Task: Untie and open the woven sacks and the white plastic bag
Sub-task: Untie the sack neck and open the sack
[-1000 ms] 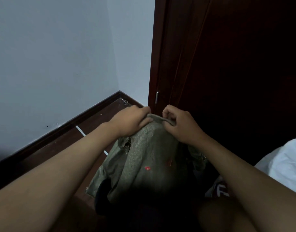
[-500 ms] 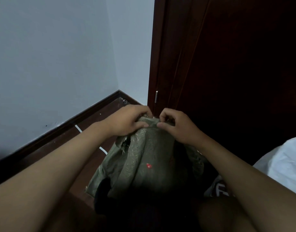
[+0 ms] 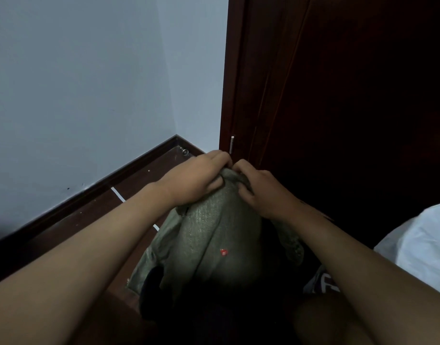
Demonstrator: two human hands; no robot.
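A grey-green woven sack (image 3: 214,235) stands on the floor in front of me, with a small red mark on its side. Its gathered top rises between my hands. My left hand (image 3: 196,178) grips the bunched neck from the left, fingers curled over it. My right hand (image 3: 261,192) pinches the same neck from the right, its fingertips meeting the left hand's. Whatever ties the neck is hidden under my fingers. A white plastic bag (image 3: 423,250) lies at the right edge, apart from both hands.
A dark wooden door (image 3: 338,108) stands close behind the sack, with its frame (image 3: 228,95) to the left. A pale wall (image 3: 77,95) and dark skirting (image 3: 114,180) close the left side. A printed item (image 3: 323,282) lies by the sack's right base.
Both hands have moved closer together on the sack's neck and a little upward. The loop of fabric seen between them a second ago is now covered by the fingers.
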